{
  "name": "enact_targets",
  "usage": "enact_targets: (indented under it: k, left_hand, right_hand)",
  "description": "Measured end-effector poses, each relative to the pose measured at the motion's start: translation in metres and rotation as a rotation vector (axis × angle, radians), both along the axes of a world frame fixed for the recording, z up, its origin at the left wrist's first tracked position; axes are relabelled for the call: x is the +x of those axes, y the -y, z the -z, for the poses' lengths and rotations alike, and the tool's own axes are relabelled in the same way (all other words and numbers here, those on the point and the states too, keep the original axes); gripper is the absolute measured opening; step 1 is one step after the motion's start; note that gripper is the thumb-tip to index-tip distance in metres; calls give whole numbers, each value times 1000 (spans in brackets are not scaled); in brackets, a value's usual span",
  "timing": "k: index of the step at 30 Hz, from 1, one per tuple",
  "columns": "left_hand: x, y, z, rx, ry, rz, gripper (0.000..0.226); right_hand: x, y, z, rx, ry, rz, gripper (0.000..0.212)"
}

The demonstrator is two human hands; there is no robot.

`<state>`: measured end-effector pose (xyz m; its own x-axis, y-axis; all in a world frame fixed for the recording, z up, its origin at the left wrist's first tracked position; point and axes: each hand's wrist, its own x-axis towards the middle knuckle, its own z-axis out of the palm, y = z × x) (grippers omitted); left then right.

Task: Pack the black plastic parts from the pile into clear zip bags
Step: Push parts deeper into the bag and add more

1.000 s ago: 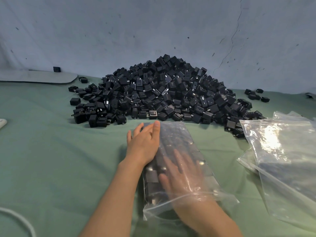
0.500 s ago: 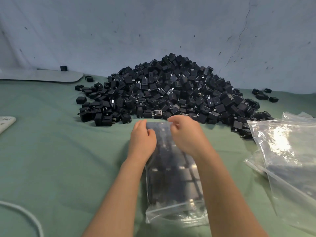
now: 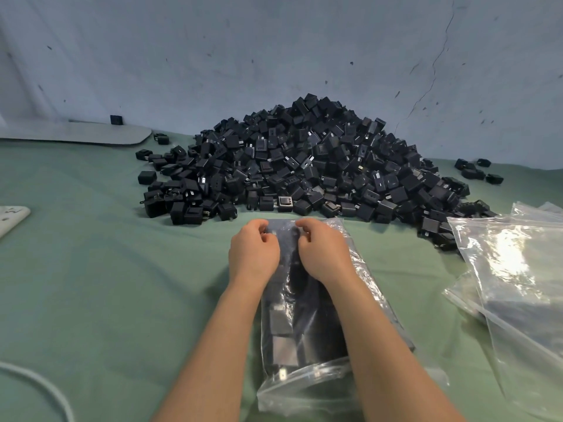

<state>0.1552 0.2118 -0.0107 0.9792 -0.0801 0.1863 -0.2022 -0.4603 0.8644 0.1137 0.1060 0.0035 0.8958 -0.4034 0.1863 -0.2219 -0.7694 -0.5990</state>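
A large pile of black plastic parts (image 3: 310, 166) is heaped on the green cloth against the wall. In front of it lies a clear zip bag (image 3: 301, 318) filled with black parts, lengthwise toward me. My left hand (image 3: 254, 252) and my right hand (image 3: 323, 251) sit side by side at the bag's far end, fingers curled and pinching its edge. My forearms cover parts of the bag's sides.
A stack of empty clear zip bags (image 3: 518, 275) lies at the right. A few stray black parts (image 3: 475, 172) sit at the far right near the wall. A white object (image 3: 12, 216) and a white cable (image 3: 39, 388) lie at the left. A grey board (image 3: 76, 135) rests at the back left.
One second ago my right hand was inside the bag and my left lay flat beside it. My right hand came out, and both hands now pinch the bag's far edge.
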Motion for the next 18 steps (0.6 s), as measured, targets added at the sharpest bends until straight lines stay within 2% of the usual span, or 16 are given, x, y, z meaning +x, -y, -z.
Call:
enact_targets:
  k: [8, 18]
  left_hand:
    - [1, 7, -1, -34, 25, 7, 35]
    - [56, 10, -21, -299, -129, -46, 31]
  right_hand:
    - [20, 4, -12, -37, -59, 9, 36]
    - [116, 4, -19, -141, -266, 6, 41]
